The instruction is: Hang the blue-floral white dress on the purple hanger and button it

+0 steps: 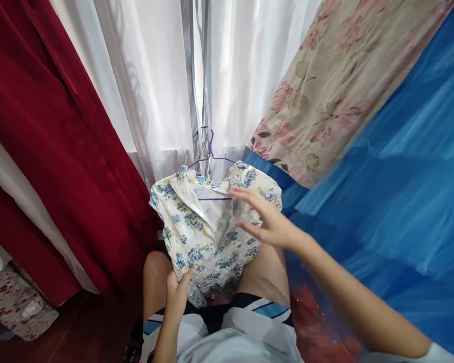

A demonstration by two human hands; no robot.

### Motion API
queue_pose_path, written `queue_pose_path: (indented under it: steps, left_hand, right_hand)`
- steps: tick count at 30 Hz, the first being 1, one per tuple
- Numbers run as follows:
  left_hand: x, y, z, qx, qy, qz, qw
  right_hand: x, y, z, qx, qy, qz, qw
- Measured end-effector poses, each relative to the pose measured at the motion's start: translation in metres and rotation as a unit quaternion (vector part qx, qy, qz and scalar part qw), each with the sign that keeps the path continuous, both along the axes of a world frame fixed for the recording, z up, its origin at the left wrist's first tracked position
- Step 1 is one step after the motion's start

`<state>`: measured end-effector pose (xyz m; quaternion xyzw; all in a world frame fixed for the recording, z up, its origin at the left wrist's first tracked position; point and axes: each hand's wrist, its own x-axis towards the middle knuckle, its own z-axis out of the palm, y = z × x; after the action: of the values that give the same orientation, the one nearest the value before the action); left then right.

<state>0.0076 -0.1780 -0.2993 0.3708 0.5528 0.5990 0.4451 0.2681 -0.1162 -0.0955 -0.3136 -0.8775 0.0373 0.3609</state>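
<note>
A white blouse with blue and green flowers (192, 224) hangs in front of me on a purple wire hanger (224, 159), its neckline open. Between thumb and fingers, my left hand (177, 293) pinches the lower left edge of the blouse. My right hand (267, 221) is slightly blurred over the right front of the blouse, near the neckline. Its fingers are spread, with nothing seen in them, and they hide part of that front. Whether they touch the cloth, I cannot tell.
Grey straps (189, 60) hang down behind the hanger hook, before a sheer white curtain (151, 65). Dark red cloth (71, 151) hangs at left. A beige flowered cloth (310, 111) and blue layered fabric (401, 191) fill the right. My bare knees flank the blouse.
</note>
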Motion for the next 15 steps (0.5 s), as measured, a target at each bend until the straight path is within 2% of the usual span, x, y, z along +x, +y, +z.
queue_pose_path:
  steps: [2, 5, 8, 11, 15]
  left_hand:
    - [-0.002, -0.003, 0.005, 0.006, 0.014, 0.004, 1.0]
    - [-0.005, -0.011, 0.005, 0.027, 0.044, -0.004, 0.999]
    - [-0.003, -0.019, -0.005, 0.023, 0.061, 0.017, 0.998]
    - [0.0, -0.023, -0.016, 0.012, 0.091, 0.035, 0.995]
    - [0.002, -0.024, -0.017, 0.01, 0.111, 0.052, 0.992]
  right_hand:
    - [-0.014, -0.016, -0.036, -0.093, 0.048, 0.028, 0.994]
    - [-0.035, -0.025, -0.098, -0.26, 0.047, -0.028, 0.964]
    - [-0.056, -0.017, -0.141, -0.318, 0.103, -0.056, 0.941]
    - [-0.075, -0.002, -0.158, -0.326, 0.156, -0.042, 0.931]
    - [-0.086, 0.01, -0.163, -0.317, 0.177, -0.081, 0.928]
